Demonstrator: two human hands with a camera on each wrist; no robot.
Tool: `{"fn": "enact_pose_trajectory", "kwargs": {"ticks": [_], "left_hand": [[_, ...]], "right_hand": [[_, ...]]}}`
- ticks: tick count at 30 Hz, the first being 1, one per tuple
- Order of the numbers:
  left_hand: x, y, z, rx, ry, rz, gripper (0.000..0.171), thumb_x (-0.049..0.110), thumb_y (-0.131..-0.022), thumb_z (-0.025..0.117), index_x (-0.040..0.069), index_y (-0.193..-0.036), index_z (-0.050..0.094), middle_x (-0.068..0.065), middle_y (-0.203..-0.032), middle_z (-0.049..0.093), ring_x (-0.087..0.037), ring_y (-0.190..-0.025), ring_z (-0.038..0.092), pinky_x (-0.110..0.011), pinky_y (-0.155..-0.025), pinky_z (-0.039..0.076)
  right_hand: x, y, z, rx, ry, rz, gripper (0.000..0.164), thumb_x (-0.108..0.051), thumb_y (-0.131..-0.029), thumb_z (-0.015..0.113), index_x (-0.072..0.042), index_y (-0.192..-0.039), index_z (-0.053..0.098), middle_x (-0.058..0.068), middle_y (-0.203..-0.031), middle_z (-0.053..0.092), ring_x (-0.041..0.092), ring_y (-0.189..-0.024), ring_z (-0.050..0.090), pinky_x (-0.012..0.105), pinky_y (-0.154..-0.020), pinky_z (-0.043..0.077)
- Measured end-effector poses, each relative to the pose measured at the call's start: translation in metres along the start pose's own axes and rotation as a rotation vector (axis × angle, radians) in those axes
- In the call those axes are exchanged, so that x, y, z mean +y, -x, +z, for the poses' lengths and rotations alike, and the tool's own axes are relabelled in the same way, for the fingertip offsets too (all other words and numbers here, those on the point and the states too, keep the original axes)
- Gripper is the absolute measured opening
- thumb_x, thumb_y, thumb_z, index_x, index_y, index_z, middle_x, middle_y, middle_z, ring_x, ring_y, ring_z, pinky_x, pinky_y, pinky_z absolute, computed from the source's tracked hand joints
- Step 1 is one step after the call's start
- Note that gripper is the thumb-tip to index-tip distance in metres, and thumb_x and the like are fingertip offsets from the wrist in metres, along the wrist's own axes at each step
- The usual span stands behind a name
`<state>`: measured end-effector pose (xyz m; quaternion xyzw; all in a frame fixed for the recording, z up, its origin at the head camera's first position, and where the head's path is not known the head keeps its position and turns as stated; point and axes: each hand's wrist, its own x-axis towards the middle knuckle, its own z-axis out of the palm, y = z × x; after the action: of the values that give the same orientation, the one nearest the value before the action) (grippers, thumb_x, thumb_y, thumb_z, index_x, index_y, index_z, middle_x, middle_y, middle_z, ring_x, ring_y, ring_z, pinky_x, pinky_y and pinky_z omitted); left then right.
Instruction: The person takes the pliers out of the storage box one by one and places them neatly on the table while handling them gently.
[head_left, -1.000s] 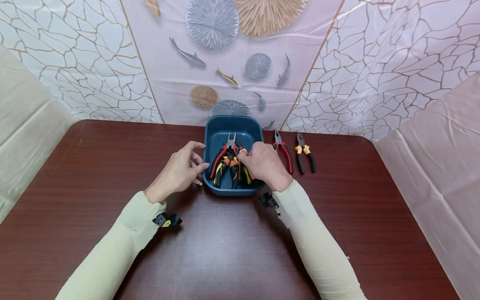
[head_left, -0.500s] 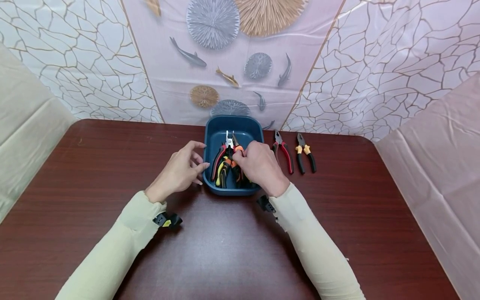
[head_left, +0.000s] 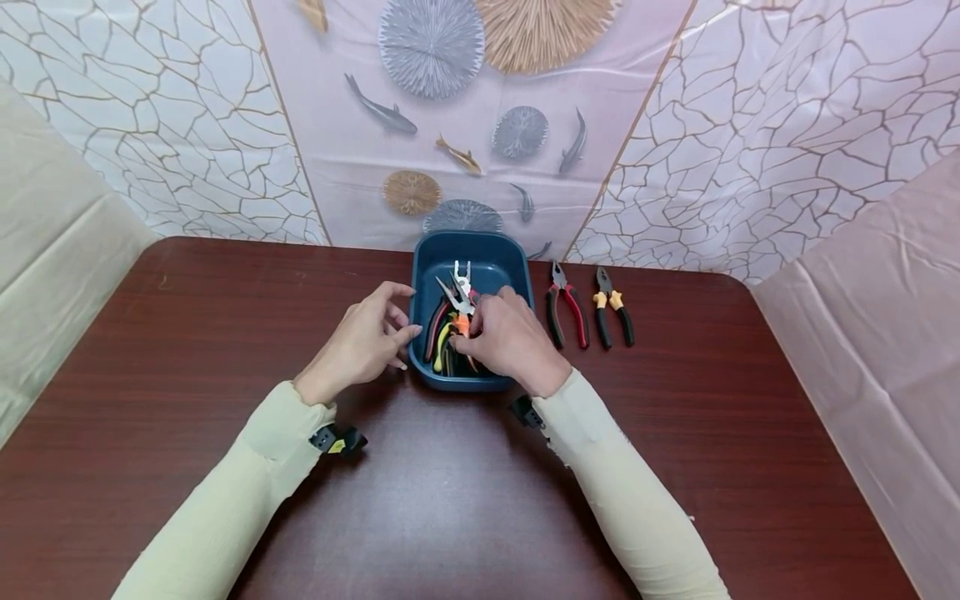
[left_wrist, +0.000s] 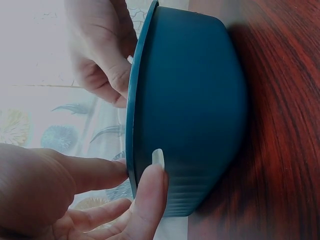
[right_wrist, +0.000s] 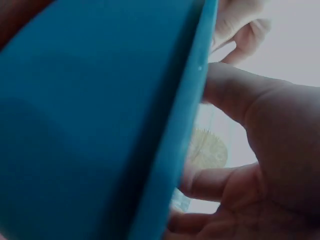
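A dark blue plastic bin (head_left: pixel 467 384) stands near the table's back edge with several pliers in it. My right hand (head_left: pixel 513 340) reaches in and grips the orange-and-black handles of long-nose pliers (head_left: pixel 461 322), whose slim metal jaws point up and left. Under them lie red-and-black pliers (head_left: pixel 436 327) and a yellow-and-black handle (head_left: pixel 442 347). My left hand (head_left: pixel 358 340) stays at the bin's left side, fingers relaxed; in the left wrist view its fingertips meet the bin's rim (left_wrist: pixel 132 115) and the thumb is against the outer wall. The bin's wall hides the held pliers in the right wrist view.
Right of the bin, red-and-black pliers (head_left: pixel 567 307) and yellow-and-black pliers (head_left: pixel 613 307) lie side by side on the dark reddish-brown table (head_left: pixel 442 500). A patterned cloth (head_left: pixel 480 125) hangs right behind the table's back edge.
My right hand has shifted slightly left and toward me inside the bin, and the long-nose pliers in it have swung leftward over the other pliers. The left hand has stayed put.
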<state>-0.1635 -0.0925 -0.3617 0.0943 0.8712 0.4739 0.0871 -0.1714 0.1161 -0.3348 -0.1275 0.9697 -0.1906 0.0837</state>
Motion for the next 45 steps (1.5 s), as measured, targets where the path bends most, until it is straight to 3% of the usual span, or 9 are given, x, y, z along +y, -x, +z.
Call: {"fn": "enact_pose_trajectory", "kwargs": {"ticks": [3, 6, 9, 12, 23, 33, 45], "left_hand": [[0.001, 0.000, 0.000, -0.001, -0.006, 0.008, 0.055, 0.011, -0.100, 0.066, 0.006, -0.148, 0.041, -0.017, -0.102, 0.062, -0.017, -0.060, 0.067, -0.042, -0.060, 0.066], [0.002, -0.001, -0.001, 0.000, -0.008, 0.009, 0.055, 0.011, -0.100, 0.066, 0.006, -0.149, 0.041, -0.017, -0.102, 0.062, -0.018, -0.061, 0.067, -0.042, -0.060, 0.066], [0.003, 0.000, -0.001, 0.001, -0.008, 0.000, 0.056, 0.011, -0.099, 0.066, 0.006, -0.149, 0.041, -0.017, -0.102, 0.062, -0.018, -0.061, 0.067, -0.042, -0.060, 0.066], [0.002, 0.000, -0.002, 0.002, -0.006, -0.006, 0.056, 0.011, -0.099, 0.066, 0.006, -0.149, 0.041, -0.017, -0.103, 0.062, -0.017, -0.060, 0.066, -0.043, -0.060, 0.066], [0.002, 0.000, -0.001, 0.002, 0.007, -0.017, 0.055, 0.011, -0.100, 0.066, 0.007, -0.149, 0.041, -0.017, -0.104, 0.062, -0.018, -0.061, 0.067, -0.043, -0.060, 0.066], [0.002, 0.001, 0.000, 0.001, 0.008, -0.016, 0.056, 0.011, -0.099, 0.066, 0.007, -0.149, 0.041, -0.017, -0.103, 0.062, -0.018, -0.061, 0.067, -0.043, -0.060, 0.066], [0.001, 0.001, 0.000, -0.001, -0.002, -0.016, 0.056, 0.011, -0.100, 0.066, 0.007, -0.149, 0.041, -0.017, -0.103, 0.061, -0.018, -0.060, 0.067, -0.042, -0.061, 0.066]], "right_hand": [[0.003, 0.001, -0.002, 0.021, 0.007, 0.025, 0.046, -0.043, -0.086, 0.082, -0.006, -0.096, 0.058, 0.011, -0.099, 0.045, 0.026, -0.090, 0.041, 0.031, -0.062, 0.040], [0.003, 0.000, -0.003, -0.019, 0.008, 0.066, 0.061, -0.047, -0.083, 0.083, -0.005, -0.113, 0.052, 0.014, -0.108, 0.045, 0.028, -0.095, 0.045, 0.033, -0.064, 0.046], [0.001, -0.002, -0.003, -0.085, 0.013, 0.102, 0.076, -0.048, -0.083, 0.083, -0.004, -0.131, 0.045, 0.016, -0.119, 0.050, 0.029, -0.100, 0.053, 0.038, -0.076, 0.055], [0.001, -0.004, -0.002, -0.127, 0.022, 0.116, 0.083, -0.045, -0.084, 0.083, -0.003, -0.142, 0.040, 0.016, -0.125, 0.052, 0.029, -0.105, 0.055, 0.042, -0.088, 0.057], [-0.004, -0.004, 0.007, -0.130, 0.160, 0.129, 0.089, -0.042, -0.083, 0.084, 0.002, -0.148, 0.042, 0.022, -0.137, 0.043, 0.033, -0.120, 0.044, 0.045, -0.087, 0.061], [-0.005, -0.004, 0.006, -0.106, 0.125, 0.141, 0.066, -0.039, -0.082, 0.085, 0.001, -0.128, 0.059, 0.016, -0.119, 0.055, 0.027, -0.099, 0.058, 0.045, -0.079, 0.063], [-0.005, -0.003, 0.007, -0.073, 0.164, 0.145, 0.081, -0.048, -0.080, 0.084, -0.002, -0.139, 0.053, 0.015, -0.120, 0.059, 0.027, -0.098, 0.062, 0.049, -0.084, 0.062]]}}
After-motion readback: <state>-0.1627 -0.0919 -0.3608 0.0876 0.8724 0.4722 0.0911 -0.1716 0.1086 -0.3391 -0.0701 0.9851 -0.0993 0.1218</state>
